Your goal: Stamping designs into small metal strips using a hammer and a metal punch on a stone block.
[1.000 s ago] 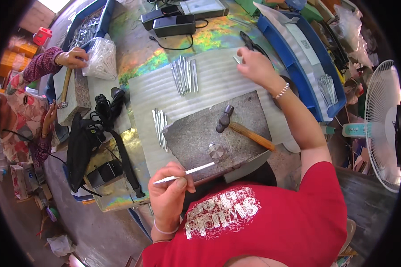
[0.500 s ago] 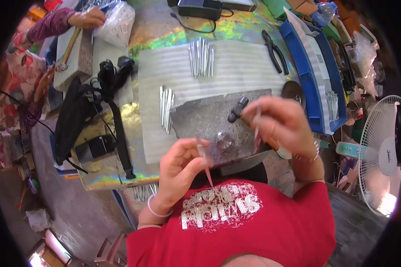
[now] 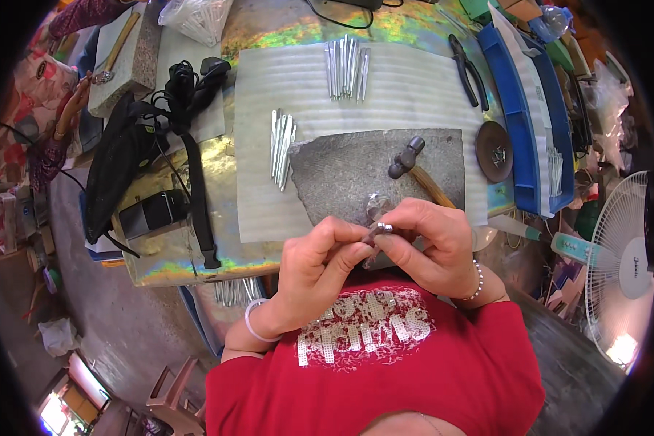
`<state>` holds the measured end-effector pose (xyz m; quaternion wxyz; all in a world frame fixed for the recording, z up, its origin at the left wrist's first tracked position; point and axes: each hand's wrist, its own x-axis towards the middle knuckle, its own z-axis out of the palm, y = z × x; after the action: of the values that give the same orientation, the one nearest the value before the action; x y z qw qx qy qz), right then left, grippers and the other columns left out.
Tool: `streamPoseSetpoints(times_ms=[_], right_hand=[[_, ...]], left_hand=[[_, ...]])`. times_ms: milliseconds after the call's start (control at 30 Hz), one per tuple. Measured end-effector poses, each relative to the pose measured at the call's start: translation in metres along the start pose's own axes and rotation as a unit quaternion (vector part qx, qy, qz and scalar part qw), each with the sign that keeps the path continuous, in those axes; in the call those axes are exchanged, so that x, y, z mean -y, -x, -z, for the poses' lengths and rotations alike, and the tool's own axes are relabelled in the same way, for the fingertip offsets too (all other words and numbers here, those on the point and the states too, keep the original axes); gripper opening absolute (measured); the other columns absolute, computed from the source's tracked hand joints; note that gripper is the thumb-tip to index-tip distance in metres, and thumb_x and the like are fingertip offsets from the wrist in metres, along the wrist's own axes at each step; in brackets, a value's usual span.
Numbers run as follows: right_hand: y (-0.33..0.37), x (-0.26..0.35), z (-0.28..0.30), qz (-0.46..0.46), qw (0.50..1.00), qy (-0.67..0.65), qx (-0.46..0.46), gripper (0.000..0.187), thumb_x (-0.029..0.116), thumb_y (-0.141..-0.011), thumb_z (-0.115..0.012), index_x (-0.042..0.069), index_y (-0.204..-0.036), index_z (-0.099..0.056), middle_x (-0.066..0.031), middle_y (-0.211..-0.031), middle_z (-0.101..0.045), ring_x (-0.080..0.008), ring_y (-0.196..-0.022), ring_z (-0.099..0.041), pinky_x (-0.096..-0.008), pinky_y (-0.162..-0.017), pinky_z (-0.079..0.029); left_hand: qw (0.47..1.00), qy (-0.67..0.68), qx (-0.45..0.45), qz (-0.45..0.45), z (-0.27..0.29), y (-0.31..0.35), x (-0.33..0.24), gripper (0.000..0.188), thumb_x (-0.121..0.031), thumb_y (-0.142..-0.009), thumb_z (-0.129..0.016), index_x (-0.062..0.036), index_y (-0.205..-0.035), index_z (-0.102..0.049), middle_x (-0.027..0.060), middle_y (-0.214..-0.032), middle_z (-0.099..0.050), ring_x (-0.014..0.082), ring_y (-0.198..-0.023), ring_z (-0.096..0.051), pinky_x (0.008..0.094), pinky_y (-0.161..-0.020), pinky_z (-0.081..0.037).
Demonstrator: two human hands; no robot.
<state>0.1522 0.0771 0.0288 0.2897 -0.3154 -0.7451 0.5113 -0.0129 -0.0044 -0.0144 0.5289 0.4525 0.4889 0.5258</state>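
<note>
Head view: your left grip (image 3: 314,263) and right grip (image 3: 434,243) closed on metal pieces (image 3: 382,228), in process; hammer (image 3: 424,179) unheld; completion unclear for rod groups (image 3: 352,69).

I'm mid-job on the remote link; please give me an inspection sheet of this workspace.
Surface: patterned table, bearing a white sheet; stone slab on the sheet.
Work pieces: two groups of slender metal rods on the sheet; hammer on the slab.
Clutter: pliers, brown dish of small bits, black bag.
Hands: left hand and right hand meet, pinching a shiny metal piece, partly hidden.
Cables: black cord curving on the table's far side.
Surroundings: blue tray and fan at right; another person's hand at left.
</note>
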Motion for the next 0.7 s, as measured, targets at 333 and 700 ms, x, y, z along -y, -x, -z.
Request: streamPoseSetpoints(times_ms=[333,700], right_hand=[[0.002,-0.002,-0.003,-0.012,1.0,-0.01,-0.012,0.013,0.004,-0.081,-0.07,-0.002,-0.089,-0.061,-0.0079,-0.067,-0.061,-0.012,-0.056,-0.062,-0.0223,-0.048,-0.046],[-0.007,-0.008,-0.003,-0.234,0.934,-0.268,0.012,0.013,0.005,-0.088,-0.062,0.0,-0.079,-0.054,-0.0027,-0.065,-0.061,-0.005,-0.054,-0.059,-0.0165,-0.042,-0.041]], left_hand=[[0.999,-0.034,0.04,0.003,0.002,-0.003,-0.01,0.01,-0.002,-0.086,-0.063,-0.0003,-0.095,-0.059,0.0095,-0.081,-0.068,0.0127,-0.071,-0.066,0.0244,-0.062,-0.052],[0.984,0.118,0.075,0.106,0.001,-0.005,0.0,0.01,-0.006,-0.091,-0.059,0.0015,-0.092,-0.052,0.0043,-0.072,-0.064,0.0038,-0.067,-0.057,0.0199,-0.055,-0.046]])
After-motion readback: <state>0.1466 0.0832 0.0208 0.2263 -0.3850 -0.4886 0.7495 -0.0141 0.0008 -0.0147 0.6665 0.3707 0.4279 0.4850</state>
